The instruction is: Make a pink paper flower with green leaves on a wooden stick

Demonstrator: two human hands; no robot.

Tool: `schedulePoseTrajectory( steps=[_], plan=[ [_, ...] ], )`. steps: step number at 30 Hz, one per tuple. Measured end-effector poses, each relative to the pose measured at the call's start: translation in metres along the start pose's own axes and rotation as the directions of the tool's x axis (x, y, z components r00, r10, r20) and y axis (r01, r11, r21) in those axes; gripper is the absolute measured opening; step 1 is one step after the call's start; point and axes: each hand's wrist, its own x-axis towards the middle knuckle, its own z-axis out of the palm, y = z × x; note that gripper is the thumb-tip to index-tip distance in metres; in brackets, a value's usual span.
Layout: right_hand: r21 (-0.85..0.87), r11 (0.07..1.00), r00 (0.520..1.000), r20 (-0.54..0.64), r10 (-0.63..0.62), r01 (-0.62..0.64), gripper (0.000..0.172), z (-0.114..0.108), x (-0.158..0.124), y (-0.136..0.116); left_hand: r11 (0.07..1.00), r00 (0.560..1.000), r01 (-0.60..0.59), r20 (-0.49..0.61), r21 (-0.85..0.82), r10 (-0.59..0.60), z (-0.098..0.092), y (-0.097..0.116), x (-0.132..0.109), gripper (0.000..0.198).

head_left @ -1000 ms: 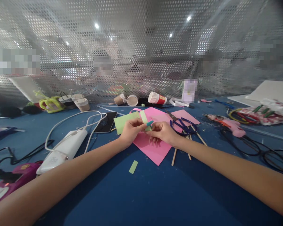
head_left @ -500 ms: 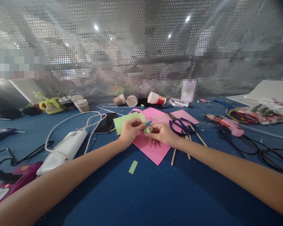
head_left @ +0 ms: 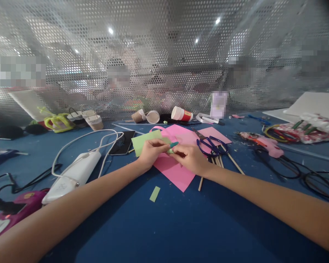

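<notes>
My left hand (head_left: 150,155) is closed in a pinch on a small piece of light green paper (head_left: 170,151). Its thumb has a long teal nail. Fingertip to fingertip with it, my right hand (head_left: 193,157) is also closed on the same piece, which the fingers mostly hide. Both hands hover over pink paper sheets (head_left: 178,179). A larger light green sheet (head_left: 142,141) lies behind my left hand. Dark blue-handled scissors (head_left: 212,147) rest on the pink paper just right of my right hand. One green paper strip (head_left: 154,194) lies nearer the front.
Wooden sticks (head_left: 235,163) lie at right, beyond them a pink glue gun (head_left: 268,144) with black cable. To the left are a phone (head_left: 123,143), a white power bank (head_left: 74,177) and a purple tool (head_left: 22,212). Paper cups (head_left: 181,114) line the mesh screen (head_left: 164,54).
My right hand has turned and its fingers have closed in against the left fingertips, covering more of the green piece. My left hand has barely moved.
</notes>
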Motion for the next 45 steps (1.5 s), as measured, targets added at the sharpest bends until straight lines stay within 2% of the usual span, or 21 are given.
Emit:
schedulePoseTrajectory(
  steps=[3, 8, 13, 18, 24, 27, 30, 33, 36, 40, 45],
  plan=[
    [-0.118, 0.993, 0.993, -0.113, -0.015, 0.002, 0.022, -0.0005, 0.0002, 0.0032, 1.0, 1.0, -0.011, -0.018, -0.018, 0.011, -0.0007, -0.0018, 0.0009, 0.022],
    [-0.097, 0.993, 0.98, -0.193, 0.052, -0.072, 0.015, -0.002, -0.001, 0.0034, 1.0, 1.0, 0.0, -0.005, 0.018, 0.0, 0.0016, 0.0008, -0.0003, 0.021],
    [-0.113, 0.987, 0.969, -0.235, 0.081, -0.11, 0.024, -0.002, -0.0019, 0.0024, 1.0, 1.0, 0.008, 0.018, 0.024, -0.009, 0.0019, 0.0014, -0.0007, 0.022],
    [-0.097, 0.985, 0.95, -0.294, 0.11, -0.145, 0.025, -0.0008, -0.0009, 0.0048, 0.999, 0.997, 0.038, 0.07, 0.015, -0.039, -0.0001, -0.0002, 0.0003, 0.021],
    [-0.101, 0.979, 0.91, -0.396, 0.126, -0.179, 0.043, 0.0009, 0.0008, 0.0049, 0.997, 0.992, 0.076, 0.098, -0.003, -0.075, 0.0016, 0.0039, -0.0011, 0.022],
    [-0.079, 0.977, 0.929, -0.331, 0.162, -0.198, 0.046, -0.0005, 0.0027, 0.0038, 0.999, 0.999, 0.038, 0.032, -0.007, -0.038, 0.0018, 0.0041, -0.0016, 0.022],
    [-0.022, 0.98, 0.97, -0.148, 0.194, -0.199, 0.046, -0.0027, 0.0043, 0.0015, 1.0, 0.999, -0.004, -0.047, 0.029, 0.005, 0.0016, 0.0034, -0.0015, 0.021],
    [0.08, 0.979, 0.982, -0.007, 0.188, -0.187, 0.039, -0.0041, 0.0047, -0.0008, 0.999, 0.997, -0.033, -0.068, 0.018, 0.034, 0.0015, 0.0028, -0.0012, 0.022],
    [0.226, 0.944, 0.97, 0.042, 0.239, -0.242, 0.036, -0.004, 0.005, -0.0006, 0.999, 0.998, -0.034, -0.046, -0.012, 0.033, 0.0013, 0.0016, -0.0006, 0.024],
    [0.445, 0.833, 0.944, 0.13, 0.305, -0.33, 0.038, -0.0009, 0.0063, 0.0041, 0.999, 1.0, -0.017, -0.011, -0.044, 0.017, 0.0005, -0.0003, 0.0005, 0.029],
    [0.583, 0.697, 0.906, 0.209, 0.368, -0.418, 0.036, 0.0034, 0.0078, 0.0082, 0.997, 0.998, -0.053, 0.024, -0.057, 0.055, -0.0006, -0.0002, 0.001, 0.029]
  ],
)
